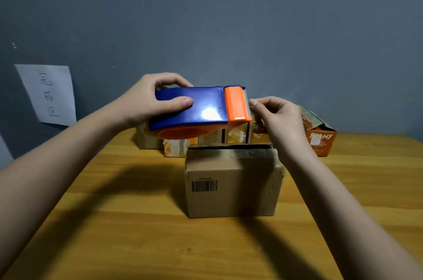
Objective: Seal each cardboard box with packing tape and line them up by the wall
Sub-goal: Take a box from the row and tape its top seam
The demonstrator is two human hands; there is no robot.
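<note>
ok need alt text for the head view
The left hand holds a blue and orange tape dispenser above a cardboard box on a wooden table, while the right hand pinches at its toothed end.

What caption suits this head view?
Left hand holds the tape dispenser above a cardboard box; right hand pinches at its cutter.

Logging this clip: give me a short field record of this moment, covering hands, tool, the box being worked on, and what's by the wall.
left hand: grips the blue and orange tape dispenser, held in the air
right hand: pinches at the tape end by the dispenser's serrated blade
front box: brown cardboard, barcode label, on the wooden table, below the dispenser
by the wall: row of small boxes, orange box at right
wall: paper note
</note>
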